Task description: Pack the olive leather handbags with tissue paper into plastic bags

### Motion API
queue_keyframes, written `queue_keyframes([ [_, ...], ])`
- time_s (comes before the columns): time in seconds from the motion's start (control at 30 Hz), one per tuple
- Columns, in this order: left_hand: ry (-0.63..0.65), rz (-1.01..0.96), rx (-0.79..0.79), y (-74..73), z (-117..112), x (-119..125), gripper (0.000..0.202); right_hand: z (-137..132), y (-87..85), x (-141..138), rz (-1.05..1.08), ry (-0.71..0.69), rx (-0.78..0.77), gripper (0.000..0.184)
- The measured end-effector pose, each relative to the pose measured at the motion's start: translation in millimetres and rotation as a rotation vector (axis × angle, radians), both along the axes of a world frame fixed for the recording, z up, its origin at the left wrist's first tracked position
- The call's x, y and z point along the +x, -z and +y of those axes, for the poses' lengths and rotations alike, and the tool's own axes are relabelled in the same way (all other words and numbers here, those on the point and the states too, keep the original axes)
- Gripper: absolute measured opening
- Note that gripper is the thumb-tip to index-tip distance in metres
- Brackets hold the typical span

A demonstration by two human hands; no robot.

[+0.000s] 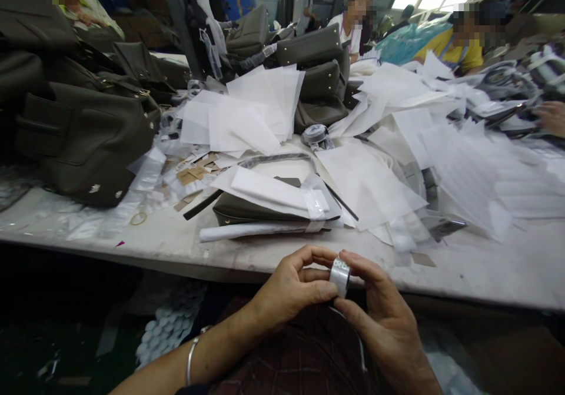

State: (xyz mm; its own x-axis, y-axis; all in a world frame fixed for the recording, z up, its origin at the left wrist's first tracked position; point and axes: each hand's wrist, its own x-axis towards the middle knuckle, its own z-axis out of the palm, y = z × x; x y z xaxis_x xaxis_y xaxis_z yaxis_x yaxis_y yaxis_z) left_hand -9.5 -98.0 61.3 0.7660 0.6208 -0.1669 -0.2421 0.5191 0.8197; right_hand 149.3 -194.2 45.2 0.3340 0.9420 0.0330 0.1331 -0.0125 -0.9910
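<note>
Between my two hands, just off the table's front edge, is a small roll of clear tape (339,277). My left hand (296,280) grips it from the left with thumb and fingers. From the other side, the fingertips of my right hand (379,301) press on the same roll. Beyond them on the table lies a dark olive bag (247,208), with white foam sheeting (271,190) on top of it. A strip of clear tape (314,201) crosses the sheeting near its right end. A rolled white foam piece (251,230) runs along the bag's near side.
Dark olive bags (88,136) are heaped at the left, and more bags (318,77) stand at the back. White sheets (371,183) cover much of the table (168,236). A wrapped grey coil (315,134) lies mid-table. Several people sit or stand beyond; another person's hand (551,117) shows at far right.
</note>
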Motion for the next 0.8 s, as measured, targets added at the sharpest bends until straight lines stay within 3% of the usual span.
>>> queue_keyframes([
  [0.1, -0.066, 0.114, 0.130, 2.4, -1, 1, 0.054, 1, -7.4, 6, -0.068, -0.060, -0.016, 0.040],
  [0.27, -0.300, 0.344, 0.794, -1.0, -3, 1, 0.048, 0, -29.3, 11, -0.323, 0.100, -0.003, 0.015],
  [0.33, -0.365, 0.377, 0.969, -1.6, -2, 0, 0.049, 0, -37.2, 12, -0.421, 0.126, 0.021, 0.013],
  [0.43, -0.414, 0.384, 1.084, -0.7, -2, 0, 0.047, 2, -45.6, 11, -0.513, 0.066, 0.030, 0.012],
  [0.53, -0.430, 0.379, 1.140, 1.2, -3, 0, 0.047, 5, -48.6, 9, -0.474, 0.034, -0.017, 0.015],
  [0.8, -0.428, 0.424, 1.273, 7.6, -5, -1, 0.049, 14, -40.5, 7, -0.341, 0.052, -0.189, 0.023],
])
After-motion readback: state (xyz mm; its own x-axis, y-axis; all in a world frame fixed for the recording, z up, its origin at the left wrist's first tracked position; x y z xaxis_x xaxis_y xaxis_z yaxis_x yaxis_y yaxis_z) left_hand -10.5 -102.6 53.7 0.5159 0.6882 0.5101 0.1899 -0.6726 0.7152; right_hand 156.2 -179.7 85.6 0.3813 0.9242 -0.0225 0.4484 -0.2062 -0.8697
